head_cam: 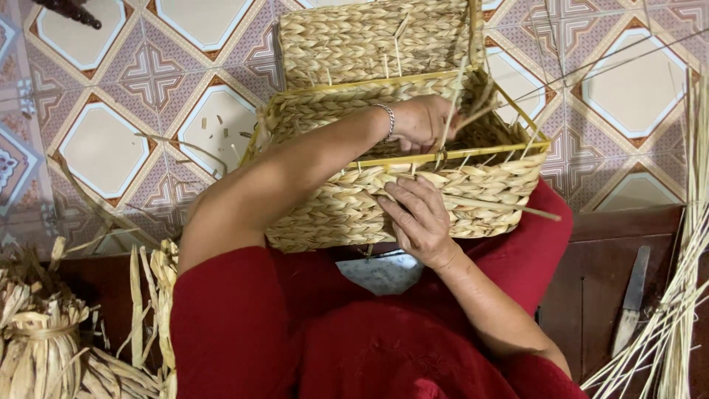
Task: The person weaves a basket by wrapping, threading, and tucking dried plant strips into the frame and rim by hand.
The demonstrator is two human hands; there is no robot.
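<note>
The woven basket (413,148), likely light and stiff, rests on the lap; left hand (422,122) pinches a straw strand (452,103) at 12 o'clock, right hand (417,222) presses flat against the wall.

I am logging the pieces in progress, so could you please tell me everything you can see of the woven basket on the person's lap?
The woven basket is rectangular, made of braided straw-coloured fibre over a yellow frame that shows along its rim. It rests on the lap, its opening toward the camera, with loose strand ends sticking out. The left hand reaches inside it; the right hand presses flat on its near outer wall. A second woven panel rises behind it.
</note>
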